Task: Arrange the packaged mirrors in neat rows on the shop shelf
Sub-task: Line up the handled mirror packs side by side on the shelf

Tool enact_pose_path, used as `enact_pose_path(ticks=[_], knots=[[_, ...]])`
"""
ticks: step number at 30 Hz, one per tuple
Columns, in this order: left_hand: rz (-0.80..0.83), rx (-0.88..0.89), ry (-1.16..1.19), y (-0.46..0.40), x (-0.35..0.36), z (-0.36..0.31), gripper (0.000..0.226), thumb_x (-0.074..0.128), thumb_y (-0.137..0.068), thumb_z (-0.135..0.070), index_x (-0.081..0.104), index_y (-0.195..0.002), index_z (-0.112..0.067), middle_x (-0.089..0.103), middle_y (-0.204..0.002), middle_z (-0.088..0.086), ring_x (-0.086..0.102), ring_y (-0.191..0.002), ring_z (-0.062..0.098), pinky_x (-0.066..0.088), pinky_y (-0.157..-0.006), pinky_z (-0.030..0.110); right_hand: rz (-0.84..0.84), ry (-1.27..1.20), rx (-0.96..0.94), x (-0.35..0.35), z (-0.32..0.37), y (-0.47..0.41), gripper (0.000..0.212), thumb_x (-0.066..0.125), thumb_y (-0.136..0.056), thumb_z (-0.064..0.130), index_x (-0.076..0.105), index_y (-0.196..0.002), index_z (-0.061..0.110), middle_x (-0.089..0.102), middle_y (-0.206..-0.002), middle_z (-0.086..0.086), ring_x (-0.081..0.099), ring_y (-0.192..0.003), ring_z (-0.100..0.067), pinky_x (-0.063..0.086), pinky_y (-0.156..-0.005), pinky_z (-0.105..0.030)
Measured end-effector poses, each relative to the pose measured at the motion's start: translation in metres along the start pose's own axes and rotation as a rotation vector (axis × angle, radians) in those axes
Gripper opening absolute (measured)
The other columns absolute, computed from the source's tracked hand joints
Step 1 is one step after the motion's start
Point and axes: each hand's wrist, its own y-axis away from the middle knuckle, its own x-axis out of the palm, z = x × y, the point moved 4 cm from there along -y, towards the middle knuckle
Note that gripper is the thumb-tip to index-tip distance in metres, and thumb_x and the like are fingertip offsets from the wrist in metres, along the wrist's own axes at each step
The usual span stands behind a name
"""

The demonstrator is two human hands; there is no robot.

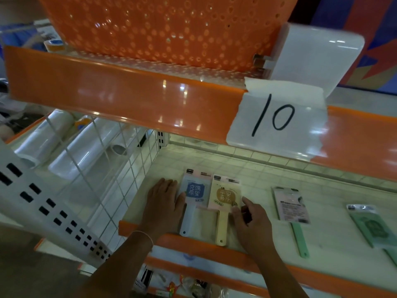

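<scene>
Several packaged hand mirrors lie flat on the white shelf (257,181), handles toward me. A blue-and-white mirror (194,190) lies at the left with a cream-yellow mirror (225,196) right beside it. My left hand (163,201) rests flat on the shelf against the blue mirror's left edge, thumb touching its pack. My right hand (251,222) touches the yellow mirror's lower right corner with its fingertips. Farther right lie a green-handled mirror turned label-down (293,206) and a green mirror (373,226), partly cut off by the frame edge.
A white wire grid divider (103,168) walls the shelf's left side, with white rolls behind it. An orange shelf lip with a taped "10" label (277,119) hangs overhead, carrying an orange perforated basket (163,29). The orange front rail (214,246) runs below the handles.
</scene>
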Motion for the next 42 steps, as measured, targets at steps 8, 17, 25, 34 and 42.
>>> enact_pose_path(ticks=[8,17,25,34,42], knots=[[0.004,-0.008,0.007,0.001,-0.002,-0.001,0.093,0.003,-0.075,-0.065,0.04,-0.141,-0.01,0.037,-0.149,0.01,0.019,-0.143,0.025,0.015,-0.117,0.04,0.006,-0.006,-0.003,-0.001,-0.001,0.001,0.047,0.067,-0.086,0.031,0.058,-0.127,0.011,0.057,-0.093,0.002,0.055,-0.085,-0.012,0.044,-0.077,-0.024],[0.004,-0.001,0.003,0.0,-0.001,0.0,0.089,0.005,-0.079,-0.064,0.04,-0.141,-0.01,0.037,-0.149,0.01,0.019,-0.144,0.025,0.014,-0.117,0.04,-0.014,-0.016,-0.017,-0.001,0.001,0.001,0.045,0.07,-0.083,0.034,0.062,-0.122,0.013,0.056,-0.086,0.005,0.054,-0.078,-0.006,0.037,-0.066,-0.01],[0.004,0.007,0.011,0.001,-0.003,-0.001,0.091,0.003,-0.077,-0.065,0.041,-0.14,-0.01,0.038,-0.149,0.01,0.02,-0.144,0.025,0.015,-0.117,0.041,-0.027,-0.003,-0.06,-0.001,0.003,0.001,0.039,0.07,-0.083,0.032,0.064,-0.118,0.017,0.055,-0.084,0.005,0.052,-0.076,-0.002,0.035,-0.065,-0.008],[-0.002,-0.014,0.058,0.001,-0.003,-0.001,0.059,0.035,-0.097,-0.046,0.038,-0.142,-0.008,0.036,-0.15,0.012,0.019,-0.144,0.026,0.015,-0.118,0.041,-0.069,-0.11,0.033,-0.005,-0.001,0.001,0.038,0.069,-0.085,0.026,0.062,-0.121,0.015,0.058,-0.091,0.008,0.055,-0.082,0.001,0.038,-0.07,-0.009],[-0.263,0.133,0.228,0.018,-0.027,-0.042,0.054,0.033,-0.094,-0.04,0.054,-0.126,-0.002,0.057,-0.123,0.018,0.053,-0.117,0.03,0.049,-0.096,0.046,-0.282,-0.093,0.095,-0.054,-0.023,0.003,0.024,0.07,-0.083,0.018,0.068,-0.107,0.014,0.064,-0.088,0.0,0.061,-0.076,-0.016,0.051,-0.072,-0.029]])
